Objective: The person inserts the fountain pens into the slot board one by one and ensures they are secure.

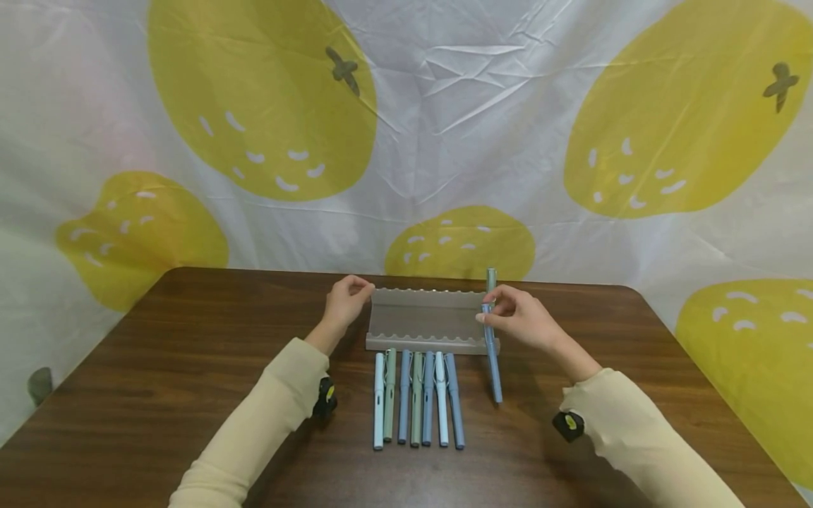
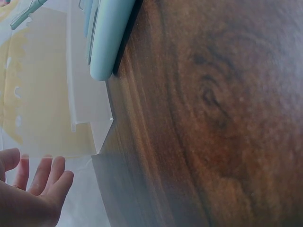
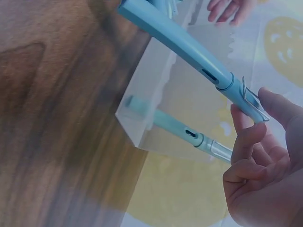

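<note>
A clear pen rack (image 1: 419, 321) with scalloped front and back edges stands on the table. My left hand (image 1: 346, 303) pinches its back left corner; in the left wrist view the fingers (image 2: 59, 182) are at the rack's side edge. My right hand (image 1: 524, 317) holds a blue pen (image 1: 492, 367) by its clipped cap, between thumb and fingers, over the rack's right end. The pen slants, its barrel end toward the front. Behind it a green pen (image 1: 491, 279) lies in the rack's right end, its middle hidden by the right hand in the head view.
In front of the rack lies a row of several capped pens, light blue (image 1: 379, 402), green (image 1: 416, 402) and blue (image 1: 454, 402), side by side on the brown wooden table (image 1: 190, 367). A white cloth (image 1: 457, 141) with yellow fruit prints hangs behind the table's back edge.
</note>
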Action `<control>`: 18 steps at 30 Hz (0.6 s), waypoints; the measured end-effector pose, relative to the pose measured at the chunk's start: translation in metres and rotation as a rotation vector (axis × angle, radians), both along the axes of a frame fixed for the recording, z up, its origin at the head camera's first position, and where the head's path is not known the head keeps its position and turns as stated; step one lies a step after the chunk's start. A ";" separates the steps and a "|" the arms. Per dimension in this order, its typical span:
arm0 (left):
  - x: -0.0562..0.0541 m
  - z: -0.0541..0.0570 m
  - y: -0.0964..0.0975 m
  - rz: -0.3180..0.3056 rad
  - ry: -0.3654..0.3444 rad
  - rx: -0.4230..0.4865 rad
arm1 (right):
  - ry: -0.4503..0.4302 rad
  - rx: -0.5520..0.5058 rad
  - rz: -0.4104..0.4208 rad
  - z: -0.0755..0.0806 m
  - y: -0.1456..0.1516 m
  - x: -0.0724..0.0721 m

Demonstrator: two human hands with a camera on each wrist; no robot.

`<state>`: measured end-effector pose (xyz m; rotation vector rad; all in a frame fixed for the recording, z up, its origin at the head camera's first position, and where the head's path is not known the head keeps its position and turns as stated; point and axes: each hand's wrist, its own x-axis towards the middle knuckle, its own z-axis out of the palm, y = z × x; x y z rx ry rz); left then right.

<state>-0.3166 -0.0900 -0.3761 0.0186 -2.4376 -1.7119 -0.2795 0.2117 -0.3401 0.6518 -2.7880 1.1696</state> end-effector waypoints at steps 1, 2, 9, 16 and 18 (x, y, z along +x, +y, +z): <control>0.000 0.000 0.000 0.000 0.001 -0.002 | 0.004 0.002 -0.005 0.002 -0.001 -0.001; 0.000 0.000 0.000 -0.001 0.003 -0.005 | 0.003 0.001 -0.014 0.004 -0.002 -0.001; 0.001 0.001 0.000 -0.010 -0.005 0.000 | 0.016 -0.019 -0.044 0.015 -0.006 -0.006; 0.002 0.001 0.000 -0.014 -0.004 -0.002 | 0.037 -0.029 -0.081 0.023 -0.005 -0.015; 0.002 0.001 0.000 -0.018 -0.005 -0.002 | 0.044 -0.026 -0.099 0.025 -0.005 -0.018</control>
